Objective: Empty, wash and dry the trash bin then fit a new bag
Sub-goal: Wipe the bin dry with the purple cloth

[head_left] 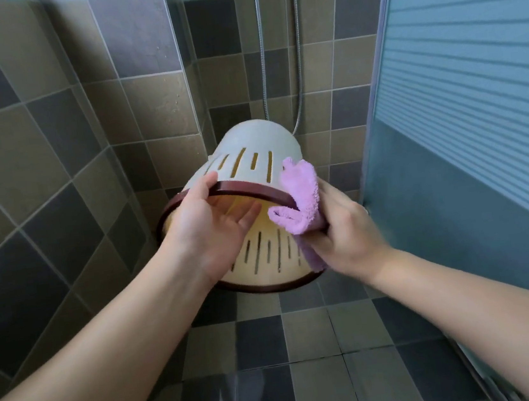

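Bin point(253, 165) hangs tipped in the shower, mouth toward the person. Left hand point(207, 222) grips the dark rim point(245, 192); right hand point(344, 235) clutches a cloth point(301, 196) against it. Best to turn the bin steadily, wiping rim and slots dry.

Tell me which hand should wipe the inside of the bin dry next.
The right hand: it already grips the purple cloth at the bin's brown rim, while the left hand holds that rim, steadying the slotted bin tipped toward the camera.
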